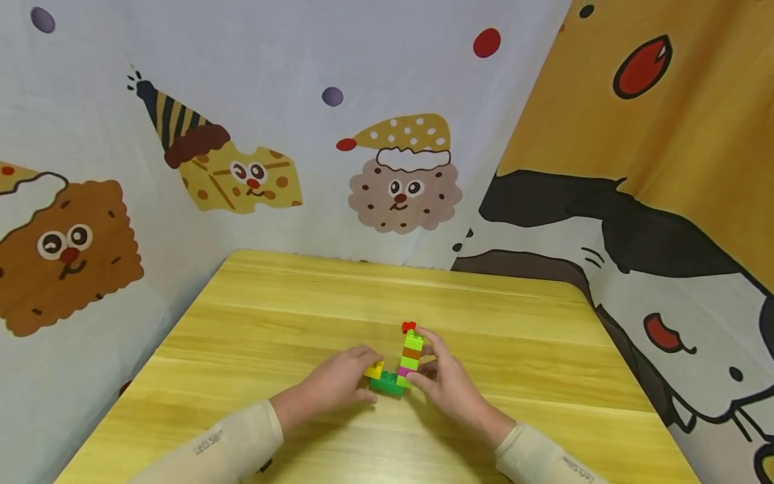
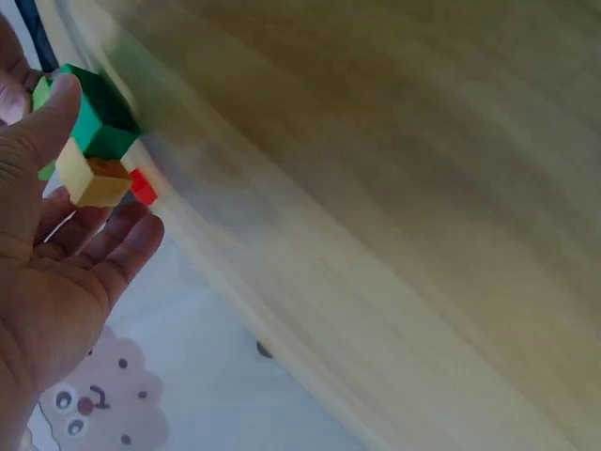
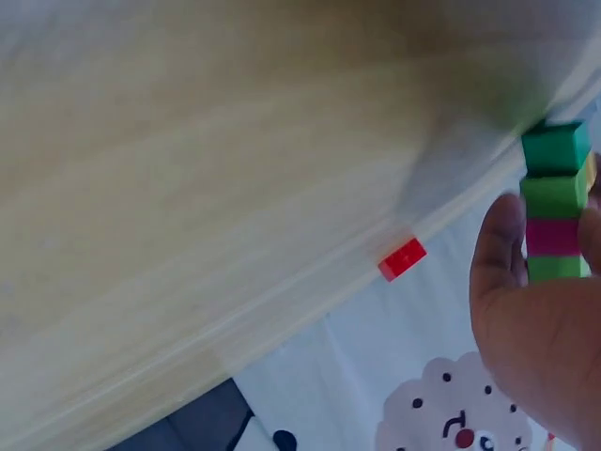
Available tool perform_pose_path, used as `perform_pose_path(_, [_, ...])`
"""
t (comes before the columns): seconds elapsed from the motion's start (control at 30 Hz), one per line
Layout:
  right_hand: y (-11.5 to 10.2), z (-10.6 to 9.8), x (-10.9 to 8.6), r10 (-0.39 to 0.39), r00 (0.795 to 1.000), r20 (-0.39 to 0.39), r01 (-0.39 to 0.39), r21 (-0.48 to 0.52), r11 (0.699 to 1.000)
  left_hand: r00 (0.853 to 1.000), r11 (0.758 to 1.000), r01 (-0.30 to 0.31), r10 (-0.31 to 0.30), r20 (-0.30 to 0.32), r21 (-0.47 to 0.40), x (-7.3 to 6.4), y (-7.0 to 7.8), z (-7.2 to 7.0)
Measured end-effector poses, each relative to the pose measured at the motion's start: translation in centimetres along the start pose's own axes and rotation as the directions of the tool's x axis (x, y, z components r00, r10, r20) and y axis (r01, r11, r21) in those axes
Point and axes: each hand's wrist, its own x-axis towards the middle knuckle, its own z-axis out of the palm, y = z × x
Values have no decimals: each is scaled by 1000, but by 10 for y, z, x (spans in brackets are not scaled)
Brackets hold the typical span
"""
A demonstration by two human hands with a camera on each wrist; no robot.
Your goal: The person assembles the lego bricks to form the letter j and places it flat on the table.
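Observation:
A slim tower of stacked toy bricks (image 1: 414,341), in lime, orange and magenta, rises from the right end of a dark green brick (image 1: 385,384). A yellow brick (image 1: 375,370) sits on the green brick's left end. My right hand (image 1: 452,386) grips the tower from the right, thumb low near the magenta brick (image 3: 552,237) and index finger up by the top. From the left, my left hand (image 1: 335,382) holds the green and yellow end; in the left wrist view its thumb overlaps the green brick (image 2: 103,117) and fingers lie around the yellow one (image 2: 94,180).
A loose red brick (image 1: 408,327) lies on the wooden table (image 1: 290,302), just beyond the tower. A white cartoon-print cloth (image 1: 272,81) hangs behind the table's far edge, and an orange-and-black print (image 1: 635,134) hangs at the right.

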Motion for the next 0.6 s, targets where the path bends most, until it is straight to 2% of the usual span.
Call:
perform_pose_path(0.17, [4,-9,5,84,989,118,-96,104,990,1000,1000,-20,20,16,19,1,6,7])
perform_pose_path(0.27, [8,-13,12,134,977,168,-153,109,982,999,999,-38,37,35,11,2,12,12])
perform_pose_path(0.43, [12,-13,21,163,972,168,-148,-101,984,994,996,-89,89,62,-4,3,22,18])
perform_pose_path(0.5, [13,-12,23,161,974,159,-134,-169,977,994,997,-82,83,70,-14,4,25,19])
perform_pose_path(0.6, [13,-10,25,178,974,139,-146,-212,966,995,998,-55,57,79,-27,6,25,18])
